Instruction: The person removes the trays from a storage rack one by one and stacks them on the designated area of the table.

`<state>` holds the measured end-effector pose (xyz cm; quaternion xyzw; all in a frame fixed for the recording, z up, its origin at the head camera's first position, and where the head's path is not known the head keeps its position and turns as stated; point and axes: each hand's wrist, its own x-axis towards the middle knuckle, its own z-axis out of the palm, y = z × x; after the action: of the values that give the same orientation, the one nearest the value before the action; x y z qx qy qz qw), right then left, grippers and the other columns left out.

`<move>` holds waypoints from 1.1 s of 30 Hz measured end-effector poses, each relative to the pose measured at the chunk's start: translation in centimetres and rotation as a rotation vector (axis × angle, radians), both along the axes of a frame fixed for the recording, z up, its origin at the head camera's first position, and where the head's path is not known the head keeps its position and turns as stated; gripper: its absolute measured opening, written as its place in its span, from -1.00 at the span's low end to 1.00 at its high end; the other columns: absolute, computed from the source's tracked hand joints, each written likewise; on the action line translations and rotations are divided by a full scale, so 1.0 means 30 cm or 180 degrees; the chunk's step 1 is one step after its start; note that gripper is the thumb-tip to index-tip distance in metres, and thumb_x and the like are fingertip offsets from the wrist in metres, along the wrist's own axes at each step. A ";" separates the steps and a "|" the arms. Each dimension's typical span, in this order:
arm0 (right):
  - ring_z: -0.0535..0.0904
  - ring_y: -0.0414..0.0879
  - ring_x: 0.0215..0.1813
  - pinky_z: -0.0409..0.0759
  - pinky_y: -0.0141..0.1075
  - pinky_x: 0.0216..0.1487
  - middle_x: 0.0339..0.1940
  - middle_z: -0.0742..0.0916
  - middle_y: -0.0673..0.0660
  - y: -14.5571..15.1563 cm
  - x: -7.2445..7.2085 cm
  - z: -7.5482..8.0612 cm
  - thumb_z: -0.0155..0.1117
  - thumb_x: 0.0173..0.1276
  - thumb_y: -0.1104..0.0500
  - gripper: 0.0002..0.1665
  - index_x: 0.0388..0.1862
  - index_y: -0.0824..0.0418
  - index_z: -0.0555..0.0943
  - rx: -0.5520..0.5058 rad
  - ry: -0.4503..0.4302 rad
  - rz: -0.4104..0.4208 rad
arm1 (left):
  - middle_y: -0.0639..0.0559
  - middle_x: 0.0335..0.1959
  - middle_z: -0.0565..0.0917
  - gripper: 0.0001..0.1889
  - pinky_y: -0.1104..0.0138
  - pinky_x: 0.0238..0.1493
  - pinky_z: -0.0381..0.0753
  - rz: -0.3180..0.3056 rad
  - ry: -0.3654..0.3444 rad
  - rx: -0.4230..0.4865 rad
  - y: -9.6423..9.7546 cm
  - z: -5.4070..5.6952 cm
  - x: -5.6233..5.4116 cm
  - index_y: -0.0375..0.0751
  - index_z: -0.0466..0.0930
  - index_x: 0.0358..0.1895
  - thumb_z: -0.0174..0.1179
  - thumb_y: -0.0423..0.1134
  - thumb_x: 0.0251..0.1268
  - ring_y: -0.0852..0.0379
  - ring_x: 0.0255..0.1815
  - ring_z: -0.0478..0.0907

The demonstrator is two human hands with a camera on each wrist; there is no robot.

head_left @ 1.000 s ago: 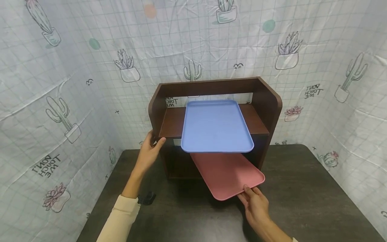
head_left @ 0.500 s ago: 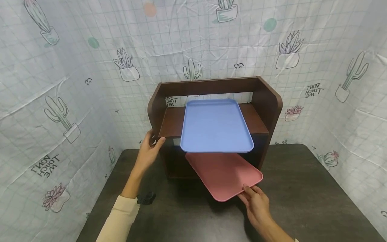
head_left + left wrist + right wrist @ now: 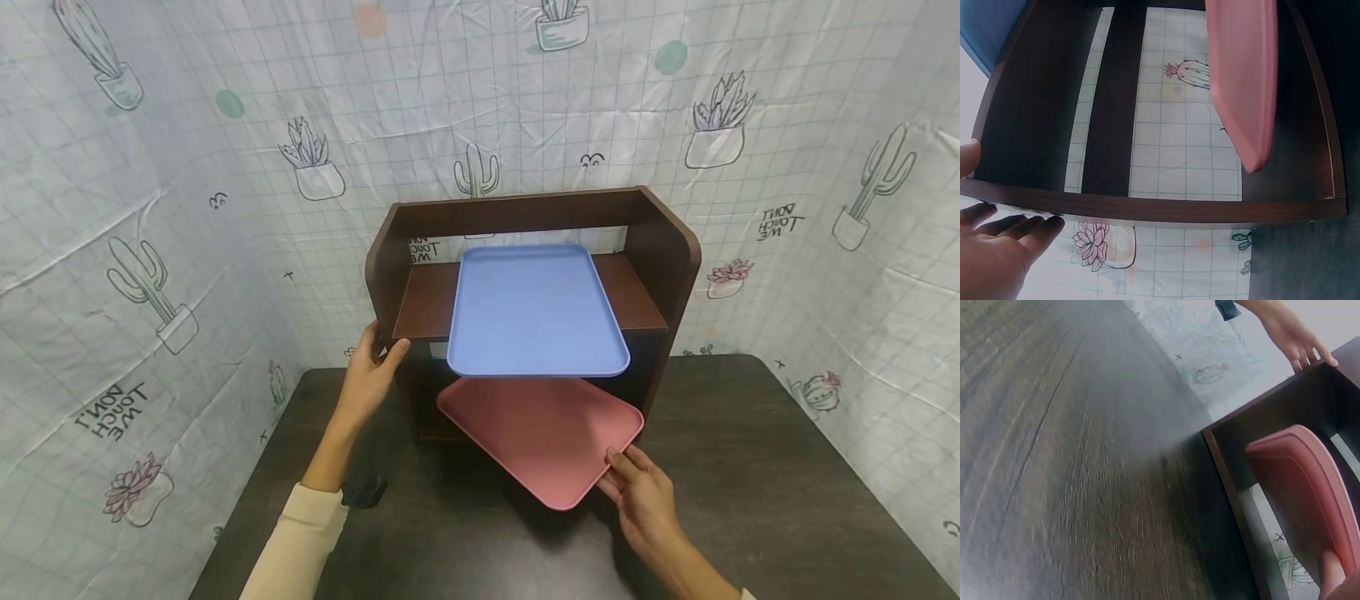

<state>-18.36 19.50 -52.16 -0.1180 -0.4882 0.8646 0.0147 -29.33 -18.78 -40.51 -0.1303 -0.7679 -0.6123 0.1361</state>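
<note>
My right hand [image 3: 647, 500] pinches the front right edge of a pink tray [image 3: 547, 433], thumb on top and fingers beneath. The tray sticks out at an angle from the lower compartment of a dark brown wooden shelf [image 3: 682, 258]; the blue tray above hides its rear part. On the upper board lies the blue tray [image 3: 538, 312], its front overhanging. My left hand [image 3: 366, 375] holds the shelf's left side panel; in the left wrist view the thumb [image 3: 967, 157] is on the inner side and the fingers [image 3: 1029, 234] lie along the outer side.
The shelf stands on a dark wooden table [image 3: 465, 542] against a white grid cloth [image 3: 240, 183] printed with cacti. A black strap-like thing [image 3: 365, 492] shows beside the left forearm. The blue tray's front edge overhangs the pink tray.
The right hand has turned the pink tray: its rear left corner swung left into view and its near corner moved slightly right and forward. The left hand, shelf and blue tray stayed put.
</note>
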 end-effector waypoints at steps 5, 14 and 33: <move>0.77 -0.26 -0.17 0.83 -0.32 -0.05 -0.27 0.73 -0.07 0.019 -0.007 0.004 0.09 0.68 0.34 -0.57 0.39 0.33 0.23 -0.0014 0.0022 0.0036 | -0.30 0.59 0.41 -0.32 -0.03 0.62 0.39 0.0029 -0.0009 -0.0015 0.000 -0.002 0.001 -0.27 0.19 0.64 0.23 -0.15 0.63 -0.19 0.66 0.33; 0.83 -0.20 -0.21 0.84 -0.30 -0.13 -0.30 0.81 -0.01 0.071 -0.011 0.022 0.13 0.65 0.37 -0.79 0.17 0.25 0.46 -0.0067 0.0140 0.0055 | -0.27 0.60 0.39 -0.32 -0.03 0.65 0.35 -0.0052 0.0020 0.0006 -0.010 -0.007 -0.007 -0.25 0.19 0.64 0.22 -0.12 0.64 -0.13 0.69 0.28; 0.81 -0.21 -0.29 0.84 -0.32 -0.20 -0.34 0.80 -0.07 0.160 -0.027 0.081 0.17 0.65 0.31 -0.69 -0.10 -0.04 0.77 0.0294 0.0072 0.0381 | -0.27 0.54 0.46 -0.36 -0.06 0.61 0.40 -0.0051 0.0124 -0.0046 -0.014 -0.013 -0.015 -0.26 0.25 0.62 0.23 -0.16 0.63 -0.14 0.65 0.35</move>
<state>-19.17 24.30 -49.73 -0.0780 -0.5336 0.8417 -0.0260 -29.77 -19.20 -40.91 -0.1493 -0.7684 -0.6051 0.1452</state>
